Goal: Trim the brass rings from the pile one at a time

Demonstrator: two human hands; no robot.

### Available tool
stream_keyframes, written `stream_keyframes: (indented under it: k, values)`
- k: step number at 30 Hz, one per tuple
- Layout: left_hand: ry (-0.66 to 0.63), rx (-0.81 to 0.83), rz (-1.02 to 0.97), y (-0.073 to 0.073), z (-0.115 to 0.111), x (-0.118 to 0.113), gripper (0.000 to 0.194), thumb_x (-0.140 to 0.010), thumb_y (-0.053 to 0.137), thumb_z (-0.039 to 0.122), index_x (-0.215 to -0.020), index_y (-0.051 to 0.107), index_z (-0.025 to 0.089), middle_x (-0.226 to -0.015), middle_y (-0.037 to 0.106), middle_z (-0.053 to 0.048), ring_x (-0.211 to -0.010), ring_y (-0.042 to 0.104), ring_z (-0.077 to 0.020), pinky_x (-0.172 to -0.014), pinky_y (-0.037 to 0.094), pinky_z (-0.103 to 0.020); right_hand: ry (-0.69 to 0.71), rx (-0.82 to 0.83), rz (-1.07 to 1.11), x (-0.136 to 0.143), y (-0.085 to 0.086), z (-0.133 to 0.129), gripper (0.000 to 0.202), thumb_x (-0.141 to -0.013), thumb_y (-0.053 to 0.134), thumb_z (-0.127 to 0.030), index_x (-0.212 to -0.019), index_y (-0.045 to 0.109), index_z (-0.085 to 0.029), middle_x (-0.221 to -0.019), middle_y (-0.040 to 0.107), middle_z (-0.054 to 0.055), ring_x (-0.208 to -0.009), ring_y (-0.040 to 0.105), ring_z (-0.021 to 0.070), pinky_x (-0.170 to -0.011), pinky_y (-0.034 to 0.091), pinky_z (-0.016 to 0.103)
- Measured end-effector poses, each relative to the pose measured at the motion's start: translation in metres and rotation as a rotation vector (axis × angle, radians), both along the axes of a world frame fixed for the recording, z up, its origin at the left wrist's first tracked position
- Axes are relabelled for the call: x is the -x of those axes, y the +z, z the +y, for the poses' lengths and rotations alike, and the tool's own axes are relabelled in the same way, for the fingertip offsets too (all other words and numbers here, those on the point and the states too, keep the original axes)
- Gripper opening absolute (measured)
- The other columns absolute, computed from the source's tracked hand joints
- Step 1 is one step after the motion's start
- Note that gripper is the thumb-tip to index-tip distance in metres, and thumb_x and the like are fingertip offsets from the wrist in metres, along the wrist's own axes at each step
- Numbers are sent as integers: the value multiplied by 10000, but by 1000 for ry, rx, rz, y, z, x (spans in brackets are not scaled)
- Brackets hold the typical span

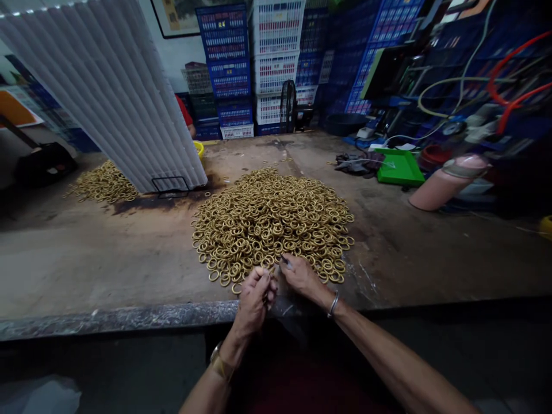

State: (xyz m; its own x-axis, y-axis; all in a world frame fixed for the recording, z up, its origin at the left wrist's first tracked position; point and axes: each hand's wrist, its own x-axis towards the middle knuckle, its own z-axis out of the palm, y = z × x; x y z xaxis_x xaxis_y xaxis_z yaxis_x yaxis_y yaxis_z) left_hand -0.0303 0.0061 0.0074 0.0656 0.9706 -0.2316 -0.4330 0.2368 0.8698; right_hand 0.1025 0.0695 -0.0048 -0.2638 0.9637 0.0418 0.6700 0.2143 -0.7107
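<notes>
A wide heap of brass-coloured rings (276,215) lies on the worktable in front of me. My left hand (255,296) is at the near edge of the heap, fingers closed around a ring that is mostly hidden by them. Just to its right, my right hand (302,277) is closed on a small dark tool (284,261), whose kind is too small to make out. The hands nearly meet, with the fingertips pointing towards each other. A few loose rings (237,288) lie flat beside the left hand.
A corrugated pale panel (112,92) stands tilted at the left, with a second ring pile (106,183) beside it. To the right are a green tray (399,167), a pink cylinder (446,183) and hoses. Stacked crates (276,63) line the back; part of another person's red sleeve (184,112) shows.
</notes>
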Motion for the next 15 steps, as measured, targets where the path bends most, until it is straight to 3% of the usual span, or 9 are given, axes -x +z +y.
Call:
stream_keyframes:
  k: [3, 5, 7, 10, 15]
  values:
    - [0, 53, -156, 0, 4, 1, 333, -683, 611, 463, -741, 437, 185, -649, 511, 41, -408, 366, -31, -371, 252, -153, -38, 288, 323, 8, 7, -4, 199, -775, 423, -304, -650, 511, -177, -552, 491, -22, -448, 373, 82, -438, 277, 198]
    - [-5, 62, -186, -3, 6, 2, 342, -682, 608, 475, -749, 451, 178, -667, 521, 33, -413, 379, -32, -366, 251, -155, 34, 481, 485, 13, 10, -10, 279, -785, 411, -396, -631, 495, -178, -522, 471, -36, -395, 327, 67, -385, 245, 190]
    - [-7, 65, -188, -5, 7, 2, 346, -693, 596, 484, -779, 480, 170, -655, 521, 31, -411, 385, -33, -360, 243, -155, 103, 570, 574, 16, 11, -15, 330, -786, 405, -447, -610, 483, -178, -504, 461, -44, -374, 303, 57, -359, 214, 183]
    - [-1, 78, -182, -9, 6, 3, 329, -699, 609, 453, -801, 501, 159, -627, 525, 32, -417, 401, -35, -362, 243, -152, 77, 516, 607, 18, 8, -16, 268, -764, 454, -404, -635, 500, -174, -521, 484, -43, -398, 335, 56, -373, 245, 174]
    - [61, 141, -189, -12, 5, 6, 331, -651, 676, 375, -722, 427, 170, -649, 551, 26, -459, 450, -41, -383, 274, -141, -17, 230, 480, 17, 10, -12, 138, -714, 495, -283, -653, 543, -169, -567, 497, -34, -521, 414, 82, -500, 344, 189]
